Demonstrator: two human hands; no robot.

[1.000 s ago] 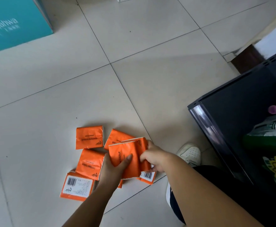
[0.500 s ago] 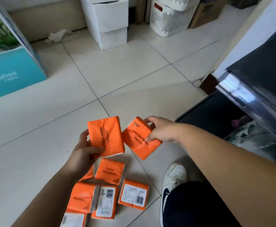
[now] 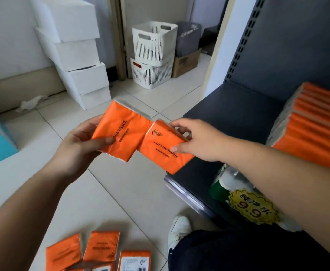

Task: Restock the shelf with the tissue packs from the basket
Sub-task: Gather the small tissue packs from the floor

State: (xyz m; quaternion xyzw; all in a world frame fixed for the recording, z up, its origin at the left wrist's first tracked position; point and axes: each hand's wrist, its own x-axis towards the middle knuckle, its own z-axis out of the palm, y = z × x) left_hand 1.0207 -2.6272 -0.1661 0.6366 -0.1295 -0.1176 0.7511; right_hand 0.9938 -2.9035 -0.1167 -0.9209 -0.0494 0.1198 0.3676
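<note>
Room: you are low over a pale tiled floor (image 3: 132,192), with a dark shelf (image 3: 238,112) on your right.
Left hand (image 3: 76,151): it grips the left pack (image 3: 121,133), thumb laid across the printed face and fingers tucked behind.
Right hand (image 3: 201,141): it pinches the right pack (image 3: 162,151), thumb on the face and fingers curled over the far edge.
Left pack: orange, held in the air with its face towards you; the lettering runs up and away from you, tilted slightly right. It looks nearly square, so I cannot tell its long axis.
Right pack: its long axis slants from upper left down to lower right, following the lettering. Its lower corner hangs at the shelf's front edge, and its left edge meets the left pack.
Shelf stock: a row of orange packs (image 3: 313,130) stands on edge on the board, well right of your hands.
Below the shelf: a bottle (image 3: 224,182) with a green label.
Floor stock: loose packs (image 3: 99,249) lie flat near your shoe (image 3: 179,229).
Background: two stacked white baskets (image 3: 152,45) beside a pile of white boxes (image 3: 78,55).
</note>
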